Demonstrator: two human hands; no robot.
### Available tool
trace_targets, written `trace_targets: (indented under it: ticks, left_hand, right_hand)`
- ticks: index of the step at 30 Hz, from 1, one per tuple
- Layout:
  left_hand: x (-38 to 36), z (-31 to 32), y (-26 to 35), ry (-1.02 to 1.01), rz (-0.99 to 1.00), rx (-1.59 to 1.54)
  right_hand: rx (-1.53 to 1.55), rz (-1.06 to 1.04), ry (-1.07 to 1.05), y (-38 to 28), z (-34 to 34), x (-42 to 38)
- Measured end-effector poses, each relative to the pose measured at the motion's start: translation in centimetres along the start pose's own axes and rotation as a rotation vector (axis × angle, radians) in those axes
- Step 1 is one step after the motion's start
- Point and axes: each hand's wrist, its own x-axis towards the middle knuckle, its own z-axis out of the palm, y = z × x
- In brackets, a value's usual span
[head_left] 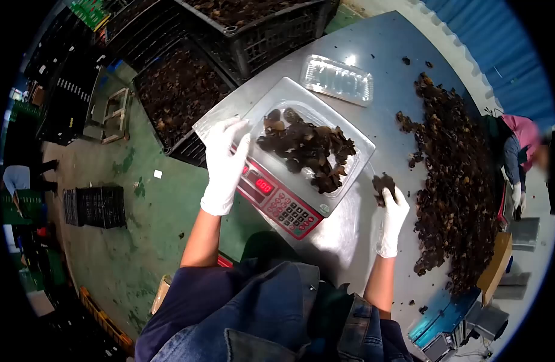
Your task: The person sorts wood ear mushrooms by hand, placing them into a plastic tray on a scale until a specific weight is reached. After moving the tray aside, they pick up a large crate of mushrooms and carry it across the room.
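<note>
A digital scale (280, 205) with a red-framed keypad and lit red digits stands on the metal table. On its pan sits a clear plastic tray (344, 172) partly filled with dark wood ear mushrooms (307, 145). My left hand (225, 163), in a white glove, is at the scale's left corner with its fingers apart and nothing in them. In my gloved right hand (393, 220), a small clump of wood ear (383, 186) is pinched between the fingers, just right of the scale. Behind the scale lies another clear plastic tray (338, 79).
A long heap of wood ear (455, 181) covers the right side of the metal table (404, 45). Black crates (253, 51) filled with wood ear stand at the back left. A person in pink (522, 142) with gloved hands is beyond the heap. A black crate (95, 207) rests on the green floor.
</note>
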Motion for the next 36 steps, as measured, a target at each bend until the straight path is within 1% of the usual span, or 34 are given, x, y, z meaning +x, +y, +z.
trace_targets:
  ticks: [1, 2, 3, 4, 5, 6, 7, 9, 10, 11, 12, 13, 14, 15, 16, 17, 18, 19, 21, 22, 23, 25, 26, 27, 28, 29, 30, 31, 32, 33, 34, 35, 36]
  left_hand:
    - [0.2, -0.5, -0.9, 0.022, -0.071, -0.028]
    - [0.3, -0.6, -2.8, 0.090, 0.018, 0.042]
    - [0.8, -1.0, -3.7, 0.061, -0.020, 0.072]
    - [1.2, -1.2, -4.4, 0.016, -0.094, -0.023]
    - [1.9, -1.3, -4.2, -0.030, -0.165, -0.125]
    - [2.5, -1.3, -3.7, -0.121, -0.338, -0.191]
    - [2.4, 0.0, -5.7, -0.133, -0.252, -0.207]
    - [2.7, 2.0, -5.9, -0.225, -0.324, -0.218]
    - [2.8, 3.0, -5.9, -0.244, -0.216, -0.106]
    - [2.9, 3.6, -5.3, -0.273, -0.182, -0.035]
    - [2.9, 4.1, -4.5, -0.309, -0.211, -0.061]
    - [2.9, 4.6, -3.5, -0.347, -0.240, -0.088]
    - [2.5, 5.3, -3.1, -0.323, -0.258, -0.106]
    - [2.2, 6.0, -2.9, -0.341, -0.242, -0.117]
    - [1.9, 6.6, -2.9, -0.268, -0.207, -0.186]
    - [1.5, 7.2, -3.0, -0.199, -0.173, -0.258]
    - [1.0, 7.8, -3.2, -0.205, -0.205, -0.236]
    - [1.0, 7.6, -2.3, -0.276, -0.161, -0.211]
    - [-0.5, 8.9, -1.8, -0.208, -0.164, -0.145]
    - [-1.1, 9.7, -1.9, -0.244, -0.198, -0.253]
    - [-1.5, 10.0, -0.4, -0.278, -0.192, -0.258]
    - [-2.8, 10.7, 3.3, -0.341, -0.114, -0.218]
    - [-3.3, 11.1, 5.2, -0.399, -0.122, -0.275]
    - [-4.2, 12.0, 6.9, -0.469, -0.133, -0.337]
    - [-5.6, 13.4, 7.9, -0.531, -0.124, -0.443]
    - [-6.4, 13.8, 10.2, -0.683, -0.070, -0.327]
    - [-7.8, 14.6, 12.8, -0.762, -0.052, -0.362]
    - [-9.4, 16.0, 14.8, -0.842, -0.031, -0.394]
    - [-11.2, 17.5, 16.4, -0.945, -0.041, -0.490]
    - [-13.1, 18.2, 19.1, -1.001, 0.014, -0.452]
    - [-15.5, 19.4, 21.8, -1.096, 0.030, -0.519]
    - [-18.1, 20.7, 24.0, -1.181, 0.040, -0.579]
    - [-21.3, 23.7, 24.5, -1.300, 0.129, -0.513]
  right_hand:
    - [-0.106, -0.011, 0.004, 3.0, -1.7, 0.5]
    - [-0.236, 0.061, -0.031, 5.7, -3.5, 0.9]
    - [-0.144, 0.150, -0.032, 9.5, -5.1, 1.3]
    - [-0.211, 0.163, -0.065, 10.3, -5.5, 0.9]
    - [-0.279, 0.173, -0.090, 10.8, -5.8, 0.6]
    - [-0.466, -0.010, -0.121, 11.5, -6.0, 0.7]
    - [-0.466, -0.008, -0.120, 10.8, -5.3, 0.5]
    - [-0.409, -0.081, 0.038, 6.1, -1.9, -0.1]
    - [-0.248, -0.042, -0.008, 3.4, -0.2, -0.4]
    - [-0.284, -0.012, -0.032, 0.5, 1.4, -0.8]
    - [-0.156, 0.063, -0.033, 1.3, 2.5, 0.0]
    - [0.007, 0.164, -0.071, -2.1, 4.7, -1.3]
    - [0.139, 0.206, -0.011, -1.6, 6.2, -1.3]
    - [0.340, 0.356, 0.005, -0.6, 7.5, -0.3]
    - [0.348, 0.260, -0.307, -2.7, 7.6, -1.0]
    - [0.475, 0.177, -0.452, -2.1, 7.5, -1.0]
    - [0.597, 0.344, -0.274, -3.5, 8.8, -2.0]
    - [0.510, 0.414, -0.376, -3.8, 7.8, -2.2]
    - [0.759, 0.402, -0.329, 0.7, 7.1, -1.3]
    - [0.794, 0.311, -0.373, 0.3, 5.8, -2.0]
    - [0.808, 0.296, -0.335, 0.1, 4.8, -2.5]
    - [0.960, 0.375, -0.146, 0.1, 2.1, -3.5]
    - [0.861, 0.365, -0.278, 1.4, -0.8, -4.1]
    - [0.870, 0.346, -0.213, 2.9, -2.8, -5.6]
    - [0.837, 0.319, -0.044, 3.0, -4.3, -7.1]
    - [0.798, 0.293, 0.139, 3.1, -6.6, -8.4]
    - [0.690, 0.364, 0.238, 4.7, -9.9, -8.7]
    - [0.736, 0.372, 0.329, 6.8, -12.7, -10.0]
    - [0.757, 0.390, 0.405, 5.4, -15.2, -12.1]
    - [0.783, 0.410, 0.464, 4.2, -17.3, -14.1]
    - [0.848, 0.297, 0.603, 5.2, -19.5, -15.7]
    - [0.837, 0.295, 0.670, 6.5, -22.4, -17.3]
    - [0.835, 0.348, 0.773, 6.9, -25.1, -18.8]
